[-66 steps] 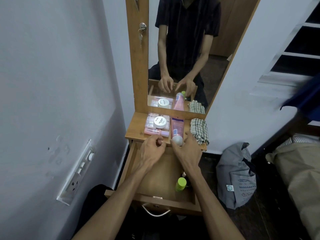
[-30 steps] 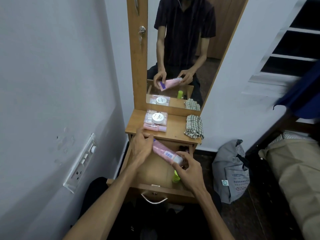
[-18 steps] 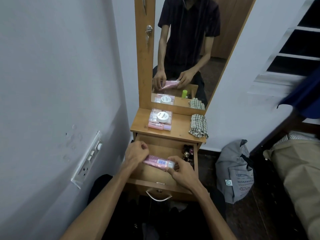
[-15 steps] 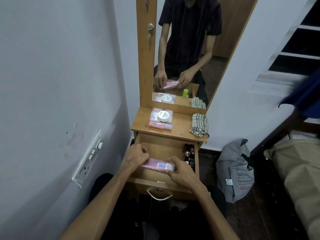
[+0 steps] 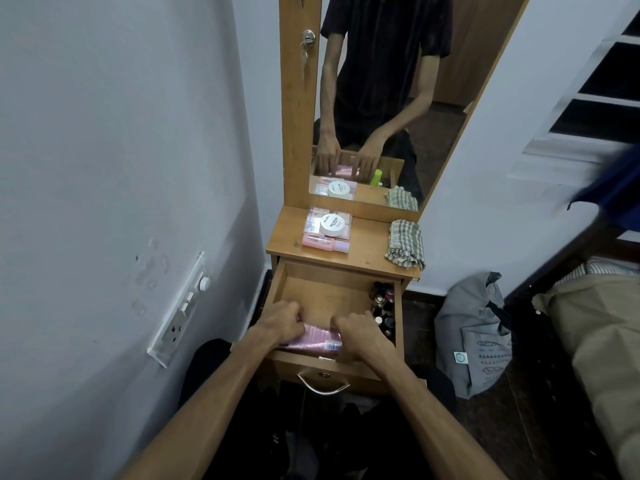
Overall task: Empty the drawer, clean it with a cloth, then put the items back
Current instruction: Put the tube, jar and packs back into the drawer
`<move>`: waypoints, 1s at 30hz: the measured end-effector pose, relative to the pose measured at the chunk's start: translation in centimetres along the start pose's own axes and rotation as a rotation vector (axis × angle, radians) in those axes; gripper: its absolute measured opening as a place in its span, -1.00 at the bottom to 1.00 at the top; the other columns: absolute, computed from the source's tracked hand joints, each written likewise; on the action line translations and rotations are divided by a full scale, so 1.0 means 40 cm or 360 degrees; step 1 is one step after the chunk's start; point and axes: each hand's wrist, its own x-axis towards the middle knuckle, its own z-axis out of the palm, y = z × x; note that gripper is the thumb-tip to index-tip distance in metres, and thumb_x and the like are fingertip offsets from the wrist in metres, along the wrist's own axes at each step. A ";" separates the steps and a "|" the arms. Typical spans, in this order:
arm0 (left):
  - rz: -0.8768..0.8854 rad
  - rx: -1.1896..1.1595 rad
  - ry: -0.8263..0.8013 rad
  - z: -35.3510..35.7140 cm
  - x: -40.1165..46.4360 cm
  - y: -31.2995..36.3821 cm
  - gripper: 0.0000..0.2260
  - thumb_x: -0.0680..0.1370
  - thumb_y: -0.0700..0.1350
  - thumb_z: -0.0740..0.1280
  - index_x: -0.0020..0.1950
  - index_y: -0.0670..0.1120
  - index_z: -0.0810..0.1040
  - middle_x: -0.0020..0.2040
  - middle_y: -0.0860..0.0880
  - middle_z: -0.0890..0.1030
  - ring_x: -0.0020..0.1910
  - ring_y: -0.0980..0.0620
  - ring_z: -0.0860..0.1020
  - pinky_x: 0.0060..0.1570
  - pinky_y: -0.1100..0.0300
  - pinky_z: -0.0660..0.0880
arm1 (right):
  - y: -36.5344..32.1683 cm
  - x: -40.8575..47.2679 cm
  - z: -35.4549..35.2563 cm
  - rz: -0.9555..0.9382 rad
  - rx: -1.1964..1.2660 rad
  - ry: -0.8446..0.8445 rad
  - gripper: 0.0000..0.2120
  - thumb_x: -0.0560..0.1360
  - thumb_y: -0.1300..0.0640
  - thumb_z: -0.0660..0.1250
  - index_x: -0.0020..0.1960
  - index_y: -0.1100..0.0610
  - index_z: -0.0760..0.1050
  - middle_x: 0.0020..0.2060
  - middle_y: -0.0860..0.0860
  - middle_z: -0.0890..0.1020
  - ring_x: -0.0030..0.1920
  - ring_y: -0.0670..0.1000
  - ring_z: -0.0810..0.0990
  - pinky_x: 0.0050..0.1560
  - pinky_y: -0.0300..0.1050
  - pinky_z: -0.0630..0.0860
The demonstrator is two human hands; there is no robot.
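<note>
Nearest the camera, two bare forearms reached down into the open light-brown wooden drawer with its curved metal handle at the front. The left hand and the right hand each had curled fingers closed round an end of the pink plastic tube with a blue-and-white label, which lay crosswise, low against the drawer's front wall; whether it already rested on the drawer floor could not be told. So each grip was grasping the tube, neither released. Along the drawer's right side stood a row of small dark bottles, and the rest of the floor showed bare wood. Beyond, on the wooden bench above the drawer, lay a clear flat packet of pink items with a round white jar on top and a small pink bottle on its side just in front; the checked green-and-white cloth sat folded at the right edge. Further back stood the tall wood-framed mirror. Judging by this, the putting-back step was in hand, with emptying and wiping likely finished. The next move would call for letting the tube go flat in the drawer, then reaching up to the bench for the jar, packet and bottle, leaving room beside the small bottles.
</note>
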 end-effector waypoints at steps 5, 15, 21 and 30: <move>0.0042 0.0146 -0.0065 0.041 0.012 -0.010 -0.80 0.56 -0.06 0.36 0.17 -0.03 0.56 0.17 -0.03 0.55 0.07 0.03 0.51 0.15 0.11 0.49 | -0.004 0.010 0.006 0.0007 -0.0067 -0.0146 -0.63 0.49 0.19 0.36 0.29 0.13 0.48 0.13 0.13 0.62 0.18 0.19 0.57 0.40 0.28 0.23; 0.0041 0.0191 -0.0034 0.054 0.026 -0.024 -0.79 0.50 -0.08 0.40 0.13 -0.01 0.55 0.15 0.00 0.53 0.06 0.04 0.50 0.15 0.12 0.49 | 0.001 0.051 -0.011 -0.0006 0.0043 -0.0353 -0.54 0.44 0.19 0.42 0.33 0.14 0.51 0.22 0.13 0.60 0.23 0.19 0.57 0.29 0.15 0.45; 0.0013 0.0034 0.0246 0.002 0.055 0.000 -0.94 0.56 -0.10 0.36 -0.10 0.04 0.52 -0.06 0.05 0.62 -0.16 0.15 0.57 -0.11 0.26 0.53 | 0.035 0.054 -0.076 0.0044 0.0423 0.0059 -0.67 0.47 0.14 0.42 0.23 0.04 0.57 0.08 -0.03 0.67 0.10 0.03 0.63 0.18 0.01 0.58; 0.0057 -0.0321 0.0966 -0.140 0.130 0.063 -0.87 0.55 -0.11 0.34 -0.01 -0.05 0.68 -0.09 0.05 0.71 -0.16 0.11 0.58 -0.08 0.23 0.49 | 0.098 0.116 -0.195 0.0276 0.0935 0.1082 -0.86 0.42 0.04 0.36 -0.13 0.03 0.68 -0.24 -0.11 0.71 -0.22 -0.12 0.64 -0.13 -0.07 0.64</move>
